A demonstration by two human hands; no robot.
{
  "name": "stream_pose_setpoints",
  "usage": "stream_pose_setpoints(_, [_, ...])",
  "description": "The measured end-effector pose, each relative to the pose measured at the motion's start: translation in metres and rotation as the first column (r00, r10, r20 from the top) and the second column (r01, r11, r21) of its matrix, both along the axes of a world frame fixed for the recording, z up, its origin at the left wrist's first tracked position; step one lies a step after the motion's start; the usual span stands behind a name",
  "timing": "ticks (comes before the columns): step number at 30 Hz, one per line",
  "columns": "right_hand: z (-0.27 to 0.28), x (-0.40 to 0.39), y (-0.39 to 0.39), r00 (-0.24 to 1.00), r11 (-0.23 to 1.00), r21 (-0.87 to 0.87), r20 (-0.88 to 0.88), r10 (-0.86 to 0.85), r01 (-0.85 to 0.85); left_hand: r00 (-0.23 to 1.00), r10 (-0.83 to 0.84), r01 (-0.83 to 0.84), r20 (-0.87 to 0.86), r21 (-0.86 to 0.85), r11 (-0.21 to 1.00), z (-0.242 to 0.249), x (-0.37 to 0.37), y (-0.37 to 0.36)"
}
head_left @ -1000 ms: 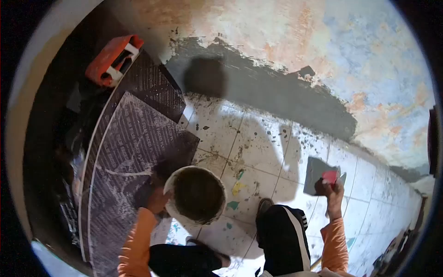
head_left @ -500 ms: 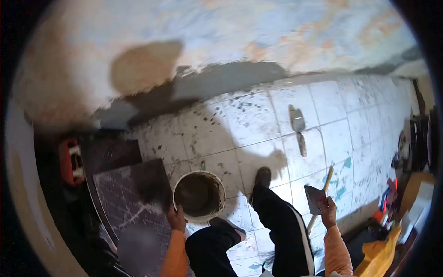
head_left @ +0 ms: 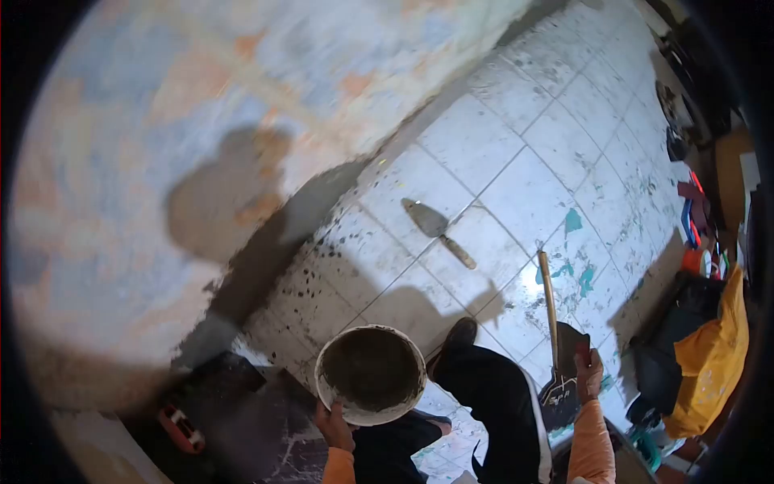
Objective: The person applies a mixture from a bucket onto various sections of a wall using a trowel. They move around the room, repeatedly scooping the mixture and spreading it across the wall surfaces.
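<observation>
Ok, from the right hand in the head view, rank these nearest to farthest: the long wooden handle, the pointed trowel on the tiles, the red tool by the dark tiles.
1. Long wooden handle: just above the right hand.
2. Pointed trowel: lying on the white tiles, up and left.
3. Red tool: far left, beyond the bucket.

white bucket (head_left: 370, 373) upright, grey trowel (head_left: 569, 347) tilted.

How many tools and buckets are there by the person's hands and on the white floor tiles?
Round white bucket with grey mortar, gripped at its rim by the left hand: 1
Flat grey trowel in the right hand: 1
Pointed metal trowel with wooden handle: 1
Long wooden handle: 1
Total: 4
</observation>
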State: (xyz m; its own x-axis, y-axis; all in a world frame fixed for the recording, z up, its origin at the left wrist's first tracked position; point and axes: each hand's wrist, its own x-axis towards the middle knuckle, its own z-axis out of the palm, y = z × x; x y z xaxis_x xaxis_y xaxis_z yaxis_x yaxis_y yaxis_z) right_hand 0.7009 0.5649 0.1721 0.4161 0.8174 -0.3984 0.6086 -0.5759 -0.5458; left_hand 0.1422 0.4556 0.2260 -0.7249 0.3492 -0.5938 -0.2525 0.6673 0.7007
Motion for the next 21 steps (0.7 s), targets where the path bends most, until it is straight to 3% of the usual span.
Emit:
stream_pose_setpoints(3, [0.013, 0.013, -0.006, 0.995, 0.995, -0.022, -0.020, -0.101, 0.101, 1.000, 0.006, -0.005, -0.031, 0.041, 0.999, 0.052, 0.017, 0.074])
stream_pose_setpoints(4, [0.026, 0.016, -0.004, 0.994, 0.992, -0.064, -0.021, -0.109, 0.107, 0.989, -0.114, 0.123, -0.098, 0.097, 0.988, 0.080, 0.027, 0.111])
stream_pose_setpoints(9, [0.036, 0.062, -0.049, 0.993, 0.989, -0.095, 0.042, -0.110, 0.113, 0.971, -0.208, 0.227, -0.122, 0.171, 0.959, 0.165, 0.031, 0.209])
stream_pose_setpoints(11, [0.071, 0.063, -0.047, 0.986, 0.979, -0.111, 0.011, -0.169, 0.169, 0.943, -0.279, 0.316, -0.182, 0.229, 0.921, 0.207, 0.038, 0.253])
stream_pose_setpoints(16, [0.119, 0.062, -0.064, 0.941, 0.940, -0.051, -0.025, -0.338, 0.336, 0.967, -0.230, 0.256, -0.113, 0.381, 0.888, 0.319, 0.082, 0.369])
stream_pose_setpoints(19, [0.135, 0.068, -0.055, 0.884, 0.886, -0.021, -0.067, -0.463, 0.462, 0.933, -0.317, 0.359, -0.169, 0.483, 0.799, 0.337, 0.087, 0.427])
stream_pose_setpoints(21, [0.146, 0.072, -0.057, 0.860, 0.859, 0.035, -0.054, -0.508, 0.510, 0.935, -0.335, 0.345, -0.120, 0.538, 0.769, 0.359, 0.111, 0.463])
